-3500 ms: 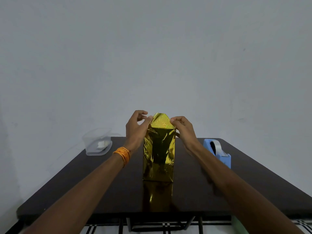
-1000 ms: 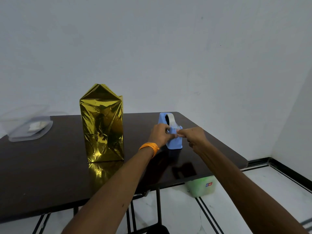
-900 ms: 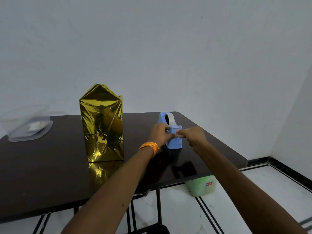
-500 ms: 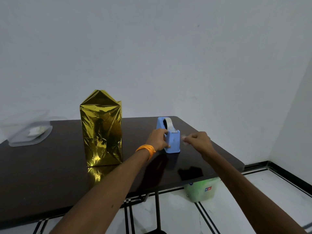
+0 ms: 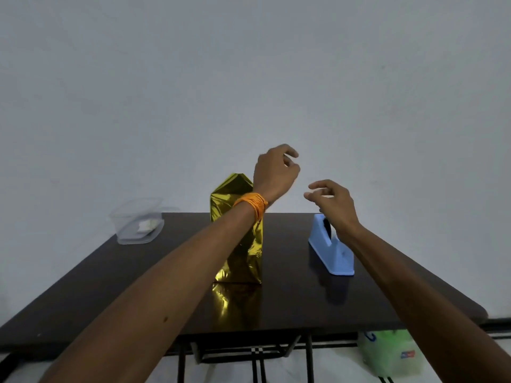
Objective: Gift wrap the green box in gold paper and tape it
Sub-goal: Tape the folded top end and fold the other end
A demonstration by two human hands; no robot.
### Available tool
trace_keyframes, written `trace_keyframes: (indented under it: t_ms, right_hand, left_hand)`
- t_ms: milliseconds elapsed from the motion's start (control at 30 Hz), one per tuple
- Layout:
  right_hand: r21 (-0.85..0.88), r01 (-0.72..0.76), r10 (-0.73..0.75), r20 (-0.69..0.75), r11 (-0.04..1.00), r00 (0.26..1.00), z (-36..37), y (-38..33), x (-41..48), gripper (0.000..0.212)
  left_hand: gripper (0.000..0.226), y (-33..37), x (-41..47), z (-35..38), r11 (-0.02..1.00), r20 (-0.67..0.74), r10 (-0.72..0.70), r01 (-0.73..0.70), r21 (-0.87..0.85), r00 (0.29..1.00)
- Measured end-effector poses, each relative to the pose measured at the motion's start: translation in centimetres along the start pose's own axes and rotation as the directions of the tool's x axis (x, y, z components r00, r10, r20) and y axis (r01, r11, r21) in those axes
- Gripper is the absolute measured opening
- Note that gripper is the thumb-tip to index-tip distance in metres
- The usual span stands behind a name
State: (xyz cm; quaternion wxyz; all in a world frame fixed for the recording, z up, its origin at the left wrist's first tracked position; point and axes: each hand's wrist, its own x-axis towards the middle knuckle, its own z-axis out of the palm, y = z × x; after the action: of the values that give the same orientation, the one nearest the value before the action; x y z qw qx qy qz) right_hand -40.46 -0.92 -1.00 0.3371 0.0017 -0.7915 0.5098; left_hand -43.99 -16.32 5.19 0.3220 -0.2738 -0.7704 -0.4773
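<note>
Plain grey wall [image 5: 249, 78] fills most of our view, and below it a dark bench [image 5: 304, 299] carries the gold-wrapped box [image 5: 243, 255]. The box stands upright near the middle, its long axis vertical and its foil mirrored in the bench top. We see no green on it, so we judge the wrapping nearly done; what remains is the peaked flap [image 5: 235, 183] standing up at the top, not yet folded flat. Both hands are raised above the bench. Our left hand [image 5: 275, 175], with an orange thread band [image 5: 250, 205] at the wrist, hangs just right of and slightly above that peak. Its fingers are loosely curled with nothing visible in them, and its forearm crosses in front of the box's upper half. Our right hand [image 5: 336, 205] is farther right, above the blue tape dispenser [image 5: 334, 255], with thumb and forefinger [image 5: 311, 194] brought close as if pinching. Clear tape would barely show against the wall, so we cannot tell whether a strip is held there. The flap lies left of and below both hands; the left hand is much the nearer, and the right must cross leftward to reach it. We expect the left to press the flap down while the right lays tape over it. A clear plastic container [image 5: 138, 222] sits at the bench's far left corner, and something green [image 5: 390, 352] shows on the floor beneath the right edge.
</note>
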Motion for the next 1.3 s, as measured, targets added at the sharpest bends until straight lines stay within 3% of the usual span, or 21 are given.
trace_keyframes:
  t_ms: [167, 267, 367, 500, 767, 1033, 1167, 1300]
  right_hand:
    - [0.071, 0.104, -0.110, 0.079, 0.992, 0.991, 3.6, -3.1, 0.5, 0.037]
    - [0.164, 0.145, -0.180, 0.225, 0.976, 0.958, 5.3, -5.0, 0.5, 0.051]
    - [0.250, 0.185, -0.259, 0.304, 0.950, 0.917, 6.9, -6.4, 0.3, 0.060]
    - [0.230, 0.231, -0.291, 0.278, 0.945, 0.915, 8.9, -7.1, 0.8, 0.058]
    - [0.149, 0.156, -0.192, 0.268, 0.976, 0.944, 10.4, -6.2, 2.6, 0.058]
    - [0.106, 0.024, -0.060, 0.351, 0.994, 0.934, 11.0, -5.0, 3.9, 0.063]
    - [0.181, -0.119, 0.048, 0.353, 0.976, 0.934, 11.6, -4.6, 4.2, 0.064]
    - [0.257, -0.227, 0.131, 0.343, 0.939, 0.930, 12.5, -3.4, 4.6, 0.063]
  left_hand:
    - [0.016, -1.4, 1.9, -5.6, 0.997, -0.149, -0.038, 0.028, -0.071, 0.988]
    - [0.018, -3.6, 1.5, -8.5, 0.992, -0.173, -0.107, 0.095, -0.078, 0.979]
    - [0.027, -5.7, -0.2, -10.3, 0.973, -0.091, -0.217, 0.208, -0.104, 0.972]
    - [0.047, -8.6, -2.5, -10.6, 0.937, 0.135, -0.317, 0.332, -0.106, 0.939]
    - [0.013, -10.4, -2.9, -10.3, 0.964, 0.093, -0.237, 0.246, -0.097, 0.967]
    - [0.027, -10.8, -2.8, -9.8, 0.957, 0.083, -0.248, 0.257, -0.135, 0.965]
    - [0.024, -10.8, -2.9, -9.4, 0.953, 0.079, -0.266, 0.274, -0.127, 0.961]
    - [0.025, -10.5, -2.7, -8.7, 0.913, 0.019, -0.369, 0.367, -0.180, 0.929]
